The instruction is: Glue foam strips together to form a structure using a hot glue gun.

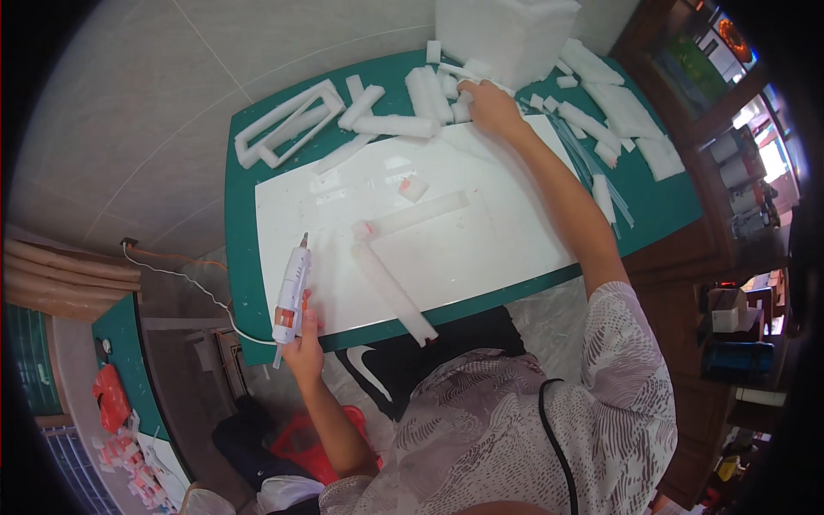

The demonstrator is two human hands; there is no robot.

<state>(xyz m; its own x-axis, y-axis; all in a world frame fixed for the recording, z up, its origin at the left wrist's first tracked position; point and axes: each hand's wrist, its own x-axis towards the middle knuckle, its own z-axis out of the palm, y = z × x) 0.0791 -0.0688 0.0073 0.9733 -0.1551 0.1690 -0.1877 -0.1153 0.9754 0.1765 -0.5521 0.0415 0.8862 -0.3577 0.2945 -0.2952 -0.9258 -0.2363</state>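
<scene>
My left hand [304, 350] is wrapped round the handle of a white glue gun [291, 292], its metal nozzle pointing up and away over the left side of a white board [515, 232]. On the board, two long white foam strips [396, 292] meet at a corner bearing a pink mark. A small foam block [413, 188] with a pink patch lies just beyond them. My right hand [492, 106] stretches to the far edge of the board, fingers curled at a small white foam piece [461, 112]; its fingertips are partly hidden among the foam.
A green mat [245, 249] lies under the board. Foam frames [287, 129] stand back left; foam slabs [622, 112] and clear glue sticks [592, 172] lie right. A big white foam block [502, 39] stands behind. A white cord [184, 279] runs from a wall socket.
</scene>
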